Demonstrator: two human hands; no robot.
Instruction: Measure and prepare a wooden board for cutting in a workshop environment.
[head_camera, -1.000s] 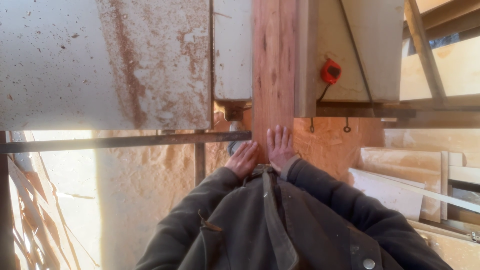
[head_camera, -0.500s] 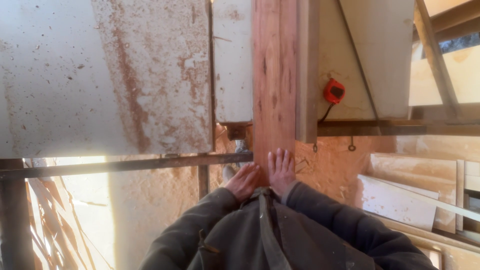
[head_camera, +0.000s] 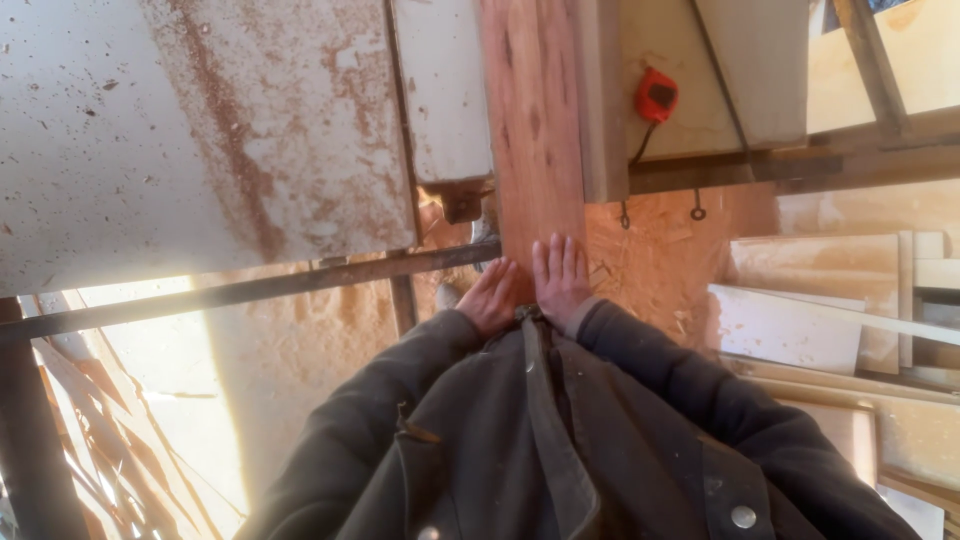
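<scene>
Here, left hand (head_camera: 490, 296) and right hand (head_camera: 560, 275) press flat, side by side, on the reddish plank (head_camera: 532, 130).

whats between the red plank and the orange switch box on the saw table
In the head view, a pale upright fence strip stands between the reddish plank and the orange switch box, right against the plank's edge.

Red switch box (head_camera: 656, 96), stacked pale boards (head_camera: 800, 320), sawdust-covered floor (head_camera: 300, 350)

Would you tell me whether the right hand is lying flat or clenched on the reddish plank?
Flat: the right hand rests palm-down, fingers extended, on the reddish plank.
</scene>
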